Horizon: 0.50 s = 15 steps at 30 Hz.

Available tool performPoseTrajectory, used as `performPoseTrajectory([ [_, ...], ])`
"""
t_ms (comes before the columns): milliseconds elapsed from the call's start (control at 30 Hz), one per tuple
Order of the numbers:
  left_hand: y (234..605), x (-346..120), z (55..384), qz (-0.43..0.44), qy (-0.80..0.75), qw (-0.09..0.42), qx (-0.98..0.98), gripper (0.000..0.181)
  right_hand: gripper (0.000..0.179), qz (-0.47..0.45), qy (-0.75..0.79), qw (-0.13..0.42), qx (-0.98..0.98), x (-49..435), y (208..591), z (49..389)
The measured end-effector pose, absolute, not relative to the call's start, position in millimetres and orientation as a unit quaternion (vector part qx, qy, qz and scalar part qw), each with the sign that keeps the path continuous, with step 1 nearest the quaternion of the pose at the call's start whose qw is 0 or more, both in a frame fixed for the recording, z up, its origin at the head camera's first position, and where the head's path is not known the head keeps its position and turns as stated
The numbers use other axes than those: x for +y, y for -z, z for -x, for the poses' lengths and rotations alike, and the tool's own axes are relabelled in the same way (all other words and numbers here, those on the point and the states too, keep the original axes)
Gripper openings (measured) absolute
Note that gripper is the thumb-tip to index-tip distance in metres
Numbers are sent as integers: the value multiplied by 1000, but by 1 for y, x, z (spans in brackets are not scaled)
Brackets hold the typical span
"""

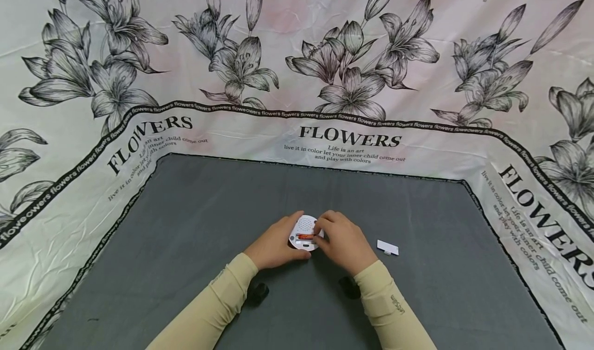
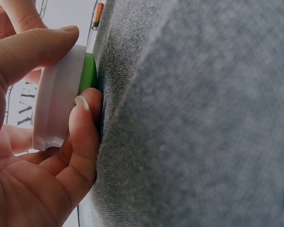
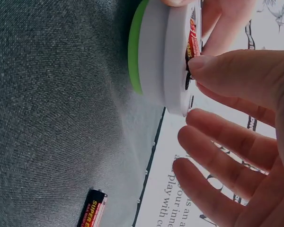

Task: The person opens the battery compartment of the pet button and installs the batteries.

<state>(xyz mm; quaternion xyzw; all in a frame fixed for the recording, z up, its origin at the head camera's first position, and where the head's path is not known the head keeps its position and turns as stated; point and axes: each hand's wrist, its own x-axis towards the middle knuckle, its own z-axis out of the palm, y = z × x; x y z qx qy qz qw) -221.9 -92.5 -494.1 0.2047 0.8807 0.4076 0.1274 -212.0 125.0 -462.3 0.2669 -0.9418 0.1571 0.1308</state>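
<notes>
Resting near the middle of the grey mat (image 1: 195, 226), the round white device (image 1: 303, 232) is gripped at its rim by the left hand (image 1: 274, 247), fingers curled. The right hand (image 1: 343, 242) presses a fingertip (image 3: 203, 64) onto the battery (image 1: 305, 236) seated in it, other fingers spread. A white cover (image 1: 387, 247) lies right.

My grey felt mat (image 1: 195, 247) carries a small white rectangular plastic cover (image 1: 387, 247) and a black-and-red battery (image 3: 92, 213).

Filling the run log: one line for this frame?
left hand: grips round white device | right hand: fingertip on battery in device | cover: on mat
</notes>
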Motion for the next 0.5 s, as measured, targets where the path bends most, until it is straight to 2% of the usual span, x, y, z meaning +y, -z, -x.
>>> performPoseTrajectory([
  [267,496,-93,222,-207,-405,126,882,103,14,-263,-191,86,-942,122,464,211],
  [500,496,-92,223,-203,-403,127,883,103,16,-273,-195,97,-937,122,464,211],
])
